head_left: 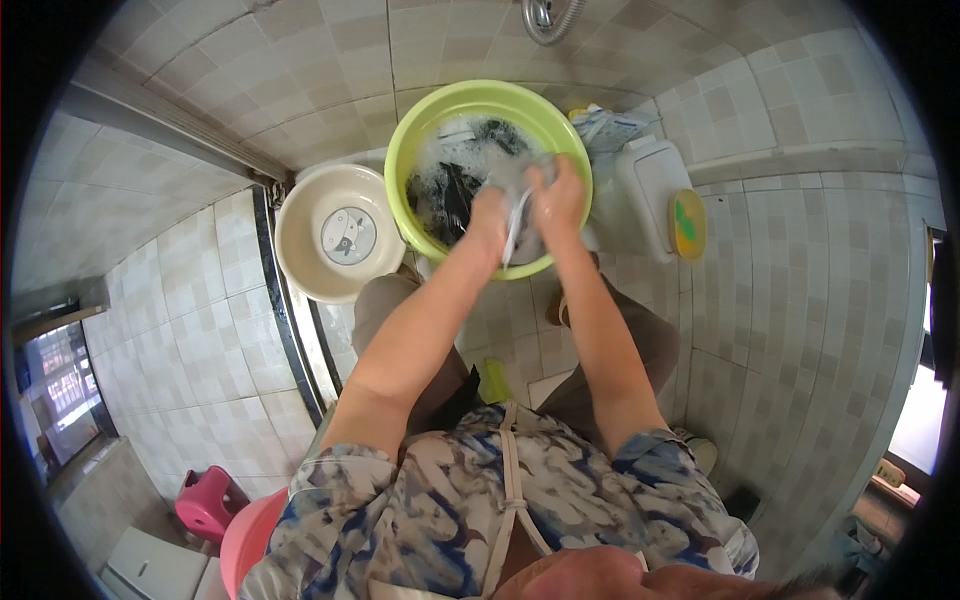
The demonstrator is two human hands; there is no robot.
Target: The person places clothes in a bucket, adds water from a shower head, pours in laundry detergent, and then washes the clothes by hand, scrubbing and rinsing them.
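Observation:
A lime-green basin (401, 150) in front of me holds foamy water and dark wet clothes (457, 195). Over its near right side, my left hand (488, 216) and my right hand (559, 200) grip a pale grey-white wet cloth (517, 228) between them. Both hands have their fingers curled in on the cloth, the right a little higher than the left. Part of the cloth hangs down toward the near rim. Suds and the hands hide some of the fabric, so its kind is unclear.
Left of the green basin stands a cream basin (307, 215) with a cartoon cow inside. To the right are plastic packages (607, 128), a white lidded container (650, 190) and a yellow oval dish (690, 245). A shower hose (566, 20) hangs beyond; a pink stool (207, 500) stands lower left.

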